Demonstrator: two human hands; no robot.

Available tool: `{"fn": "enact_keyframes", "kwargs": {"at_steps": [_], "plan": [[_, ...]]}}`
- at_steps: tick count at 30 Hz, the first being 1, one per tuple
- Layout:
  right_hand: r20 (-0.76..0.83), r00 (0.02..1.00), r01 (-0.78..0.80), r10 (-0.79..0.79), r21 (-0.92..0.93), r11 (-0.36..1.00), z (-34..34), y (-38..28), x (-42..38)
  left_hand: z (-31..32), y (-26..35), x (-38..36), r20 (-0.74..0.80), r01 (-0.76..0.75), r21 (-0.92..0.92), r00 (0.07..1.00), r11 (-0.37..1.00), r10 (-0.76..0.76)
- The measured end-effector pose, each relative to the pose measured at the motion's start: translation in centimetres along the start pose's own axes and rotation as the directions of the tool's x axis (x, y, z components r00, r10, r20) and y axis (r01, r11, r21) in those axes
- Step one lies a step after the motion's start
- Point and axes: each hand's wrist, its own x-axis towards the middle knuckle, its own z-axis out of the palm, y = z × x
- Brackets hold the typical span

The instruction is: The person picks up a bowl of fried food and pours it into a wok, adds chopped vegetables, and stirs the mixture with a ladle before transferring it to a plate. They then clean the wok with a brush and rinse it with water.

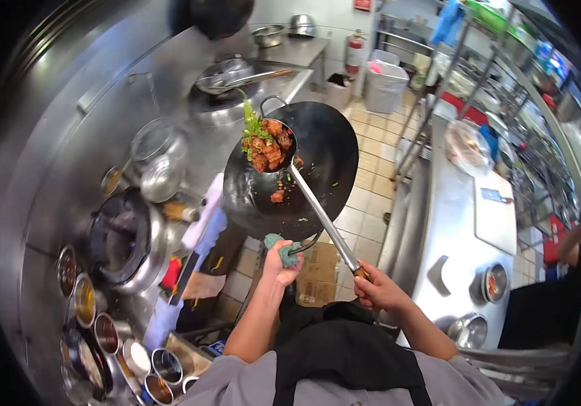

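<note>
My left hand (282,264) is closed round a green cloth (275,242) on the near loop handle of a large black wok (331,155). The wok is held up off the stove, over the gap beside the counter. My right hand (372,287) grips the wooden end of a long-handled metal ladle (324,216). Browned fried chunks of food (272,145) with chopped green pieces fill the ladle's bowl, above the wok's far left part. A few scraps, one chunk among them, lie on the wok's inner surface.
To the left, a steel stove has a burner ring (120,237), strainers (162,177) and several sauce containers (85,304). On the right, a steel counter (432,223) bears a white cutting board (495,213), a white bowl (457,273) and metal bowls. Another person's arm (570,245) shows at far right.
</note>
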Motion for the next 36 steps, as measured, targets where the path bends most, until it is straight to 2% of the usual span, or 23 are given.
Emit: {"fn": "enact_keyframes", "kwargs": {"at_steps": [1,3,4,5,7,9,11,13,16,17,19,24,29,31,32,33,36], "plan": [[-0.037,0.999,0.007,-0.006,0.004,1.000,-0.9,-0.1,-0.8,0.9,-0.9,1.6,0.016,0.033,0.008,0.999,0.999,-0.033],[-0.055,0.994,-0.075,0.096,0.303,0.950,-1.2,-1.4,-2.6,3.1,-2.4,3.5,-0.086,0.130,0.049,0.988,0.990,-0.126],[-0.077,0.994,-0.046,0.077,0.341,0.939,-1.2,-1.7,-3.2,3.3,-2.7,5.0,-0.024,0.233,0.021,0.972,0.972,-0.232],[-0.121,0.990,-0.022,0.071,0.365,0.931,-1.6,-1.8,-3.8,4.0,-2.9,5.9,-0.024,0.278,0.045,0.961,0.960,-0.277],[-0.089,0.990,-0.041,0.108,0.557,0.829,-2.0,-1.4,-5.7,4.4,-3.6,7.1,-0.015,0.322,0.153,0.946,0.934,-0.323],[-0.127,0.985,-0.009,0.118,0.643,0.766,-1.5,-0.5,-7.6,4.4,-4.3,7.1,-0.053,0.359,0.203,0.933,0.911,-0.356],[0.017,0.999,-0.043,0.052,0.837,0.546,-1.3,0.3,-9.0,4.7,-4.3,6.6,-0.181,0.384,0.333,0.922,0.861,-0.341],[-0.029,0.998,-0.009,0.062,0.848,0.529,0.3,1.0,-10.0,3.7,-3.9,6.5,-0.178,0.427,0.363,0.904,0.828,-0.388],[-0.254,0.966,0.143,0.048,0.680,0.719,3.2,1.8,-10.7,2.4,-3.5,7.6,-0.219,0.504,0.444,0.863,0.741,-0.456],[-0.274,0.961,0.164,0.042,0.682,0.712,3.9,3.2,-10.1,2.4,-3.4,8.0,-0.217,0.515,0.457,0.855,0.726,-0.470],[-0.403,0.912,0.199,0.072,0.591,0.782,4.5,6.1,-8.6,2.4,-3.4,8.6,-0.284,0.577,0.482,0.815,0.659,-0.506],[-0.452,0.890,0.328,0.065,0.732,0.597,6.9,5.8,-6.4,1.7,-3.3,10.9,-0.329,0.657,0.493,0.748,0.570,-0.576],[-0.552,0.830,0.412,0.083,0.706,0.576,9.6,5.7,-6.3,0.4,-3.2,11.8,-0.356,0.733,0.500,0.659,0.461,-0.663],[-0.618,0.780,0.476,0.096,0.686,0.550,10.0,5.9,-7.5,0.6,-3.8,11.7,-0.331,0.699,0.545,0.686,0.463,-0.648],[-0.609,0.790,0.516,0.073,0.725,0.457,10.3,6.1,-8.1,-0.1,-3.9,12.1,-0.300,0.747,0.473,0.635,0.468,-0.712],[-0.597,0.801,0.546,0.040,0.757,0.359,10.5,6.2,-8.6,0.1,-4.5,12.1,-0.323,0.762,0.492,0.608,0.421,-0.725],[-0.672,0.740,0.657,-0.027,0.713,0.247,11.4,6.1,-11.0,0.1,-5.0,11.6,-0.404,0.764,0.449,0.637,0.464,-0.657]]}}
